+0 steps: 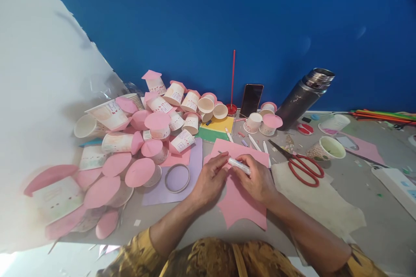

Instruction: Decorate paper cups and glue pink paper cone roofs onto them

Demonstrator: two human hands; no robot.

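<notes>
My right hand (258, 181) is closed around a short white tube (238, 165) with faint print, which looks like a marker or glue tube. At the tube's left end, the fingers of my left hand (211, 179) are pinched together. A thin dark tip shows just beyond them, but what they hold is mostly hidden. Both hands are over a pink paper sheet (242, 212) with curved cutouts along its lower edge. Left of it, a roll of tape (177, 165) rests on purple paper (197, 156). Red-handled scissors (305, 172) lie open to the right.
Many paper cups with pink paper pieces (157, 120) crowd the left side. A dark flask (300, 97) leans by the blue wall, near a phone (251, 99) and white pens (255, 143). A patterned cup (326, 149) and a power strip (394, 186) are at right.
</notes>
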